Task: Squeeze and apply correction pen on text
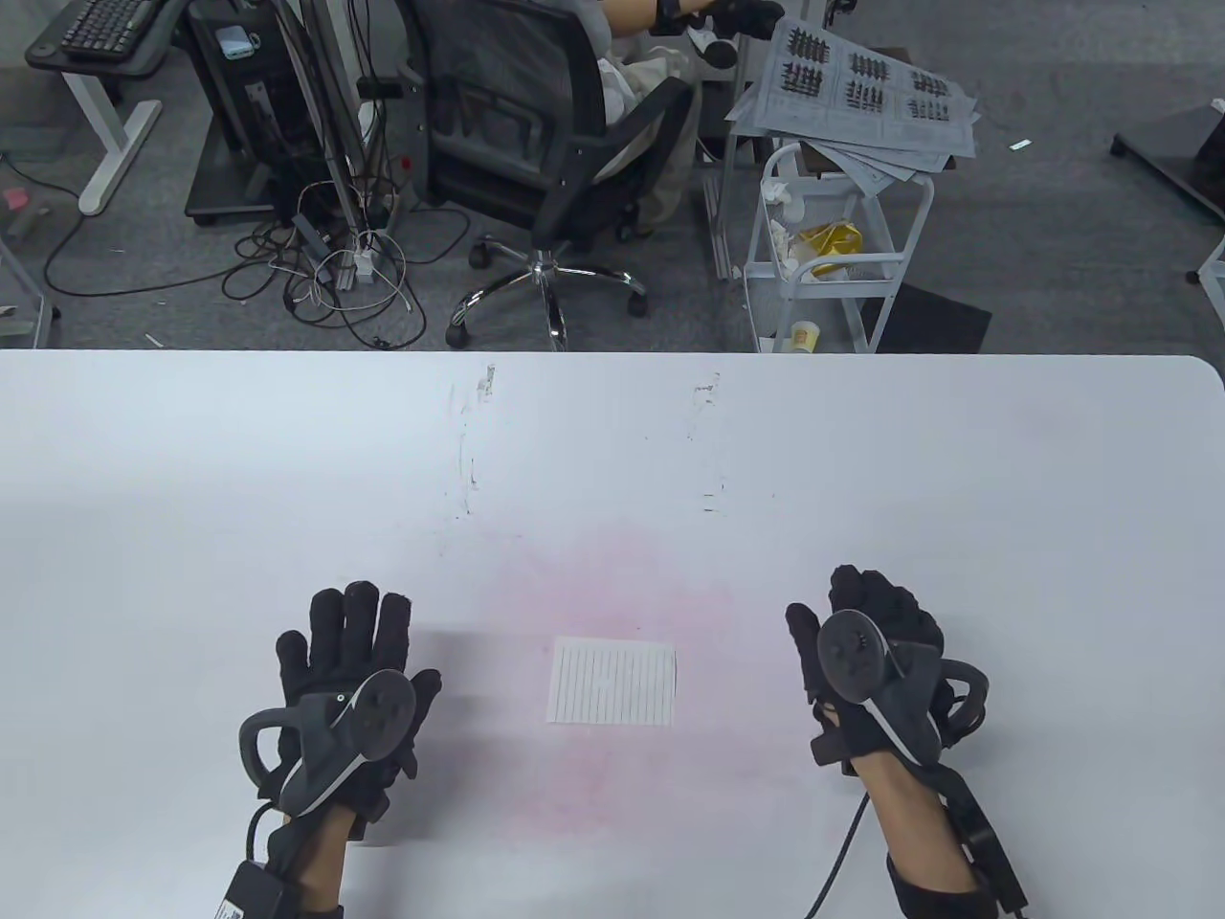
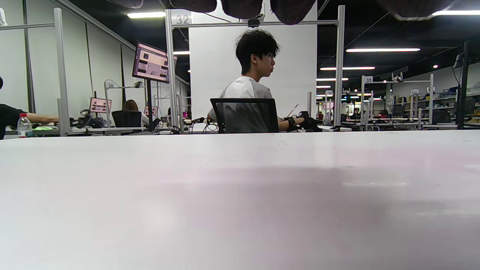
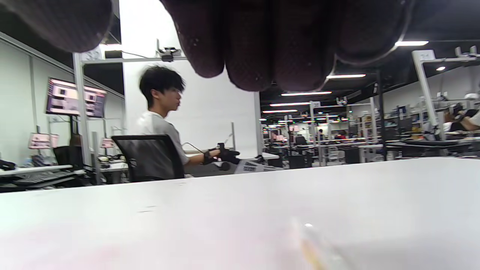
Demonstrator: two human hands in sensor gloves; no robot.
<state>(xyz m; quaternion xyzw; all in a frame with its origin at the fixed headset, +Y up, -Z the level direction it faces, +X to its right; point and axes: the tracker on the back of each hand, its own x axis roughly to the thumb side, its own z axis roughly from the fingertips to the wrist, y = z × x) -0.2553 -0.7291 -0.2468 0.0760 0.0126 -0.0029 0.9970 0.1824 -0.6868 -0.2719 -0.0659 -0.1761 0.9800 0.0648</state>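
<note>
From above, my left hand [image 1: 349, 684] lies flat on the white desk [image 1: 191, 498], fingers spread, its grip holding nothing. My right hand [image 1: 876, 661] is curled on its edge; I cannot tell what, if anything, its grip holds. A lined paper [image 1: 612, 682] lies between them, touching neither.

At my left wrist, fingertips [image 2: 240, 7] hang over the bare desk [image 2: 240, 206].

At my right wrist, bunched fingers [image 3: 262, 41] hover above a blurred, pale, yellowish thing [image 3: 315, 247], perhaps the correction pen.
</note>
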